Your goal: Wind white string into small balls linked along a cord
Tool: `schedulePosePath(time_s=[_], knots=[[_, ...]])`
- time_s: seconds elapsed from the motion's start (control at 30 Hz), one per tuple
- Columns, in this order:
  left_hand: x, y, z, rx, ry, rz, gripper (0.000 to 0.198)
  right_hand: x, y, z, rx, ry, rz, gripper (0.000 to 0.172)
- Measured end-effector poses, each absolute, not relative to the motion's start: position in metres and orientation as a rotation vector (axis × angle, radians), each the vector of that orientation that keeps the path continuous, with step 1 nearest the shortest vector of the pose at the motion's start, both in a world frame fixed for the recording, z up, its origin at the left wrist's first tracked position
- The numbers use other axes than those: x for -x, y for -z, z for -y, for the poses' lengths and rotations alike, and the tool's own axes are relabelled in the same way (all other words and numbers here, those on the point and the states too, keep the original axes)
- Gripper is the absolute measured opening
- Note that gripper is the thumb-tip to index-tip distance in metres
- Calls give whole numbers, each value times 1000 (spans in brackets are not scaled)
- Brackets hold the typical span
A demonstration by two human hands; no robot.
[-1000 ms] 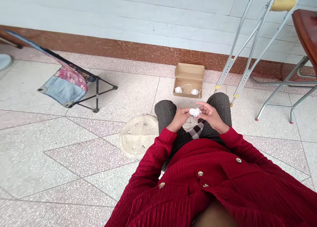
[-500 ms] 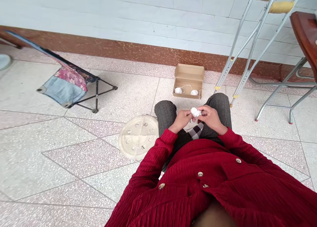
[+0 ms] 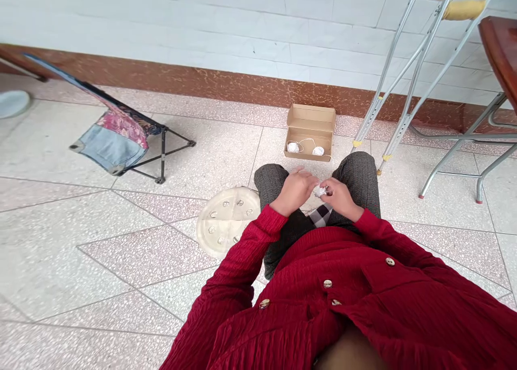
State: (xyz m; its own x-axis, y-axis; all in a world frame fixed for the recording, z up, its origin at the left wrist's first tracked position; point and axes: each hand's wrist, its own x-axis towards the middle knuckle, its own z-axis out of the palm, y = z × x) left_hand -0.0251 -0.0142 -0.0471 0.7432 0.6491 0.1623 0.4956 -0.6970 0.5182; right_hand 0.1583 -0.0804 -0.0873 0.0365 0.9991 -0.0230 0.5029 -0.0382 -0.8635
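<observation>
A small white ball (image 3: 321,192), mostly hidden by fingers, sits between the two hands above the person's lap, closer to the right hand (image 3: 341,199). It looks roundish, with no clear long axis. The right hand is nearly closed, its thumb and fingertips pinching the ball from the right, and it appears to have firm hold of it. The left hand (image 3: 294,191) lies just to the ball's left, half curled with its fingers raised. Whether those fingers touch the ball cannot be told.

Red knit sleeves (image 3: 262,235) run back from both wrists, and grey tweed trousers (image 3: 359,179) lie beneath the hands. Beyond the knees, an open cardboard box (image 3: 309,133) sits on the terrazzo floor (image 3: 121,251) by the wall, holding two more white balls (image 3: 293,147) joined by a thin white thread (image 3: 309,139). A round plastic lid (image 3: 226,222) with small holes lies against the left knee, and a pair of crutches (image 3: 398,79) stands to the right.
</observation>
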Motion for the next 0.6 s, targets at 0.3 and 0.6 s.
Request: schedulePosePath(time_s=[0.3,0.6], knots=[[21,77,20,-1817,-476,-887,36,-160,33,80,1247,-1553,797,33],[27,57,40,-2282,-444,-893,29,-182,66,44,1741,-893,1267,22]])
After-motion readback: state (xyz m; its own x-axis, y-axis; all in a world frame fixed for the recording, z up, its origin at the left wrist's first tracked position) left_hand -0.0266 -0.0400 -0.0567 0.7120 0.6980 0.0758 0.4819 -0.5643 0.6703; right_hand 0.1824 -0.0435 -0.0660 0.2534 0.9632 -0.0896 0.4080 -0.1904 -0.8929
